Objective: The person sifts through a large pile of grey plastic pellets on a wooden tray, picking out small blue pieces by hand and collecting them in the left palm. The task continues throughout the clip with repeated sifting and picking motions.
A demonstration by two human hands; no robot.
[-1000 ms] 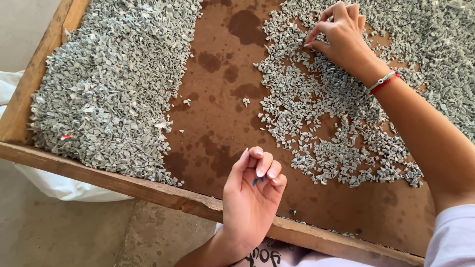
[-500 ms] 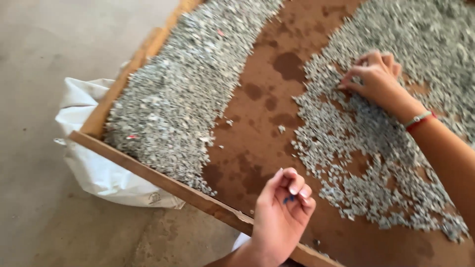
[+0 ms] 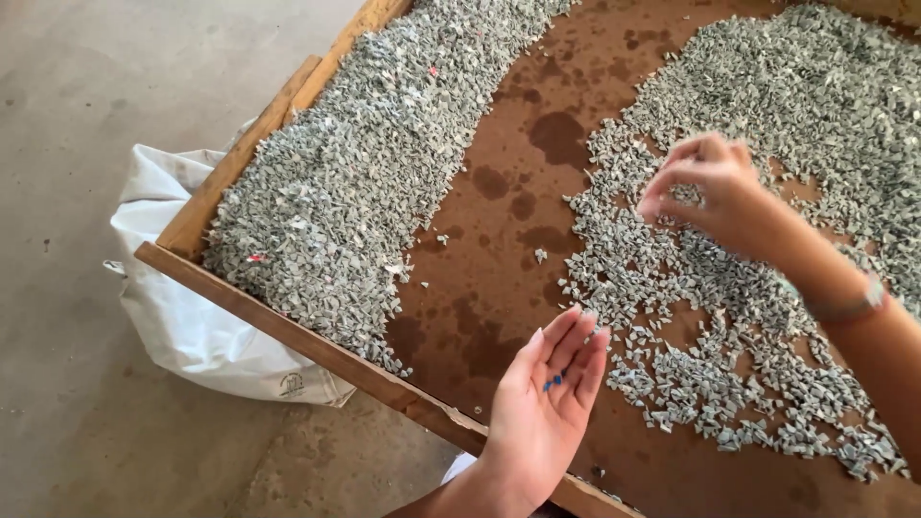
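My left hand (image 3: 547, 403) lies open, palm up, cradling small blue bits (image 3: 554, 381) above the brown tray (image 3: 508, 144); my right hand (image 3: 705, 187), blurred, seems pinched over the grey chips (image 3: 767, 115). A white sack (image 3: 182, 307) sits beside the tray.

Right hand (image 3: 705, 192) motion-blurred, fingertip contents indistinct. Tiny blue bits (image 3: 554, 382) in left hand (image 3: 542, 412) too small to identify. White sack (image 3: 192, 317) partly hidden behind tabletop (image 3: 288, 317). Right forearm cut off at edge.
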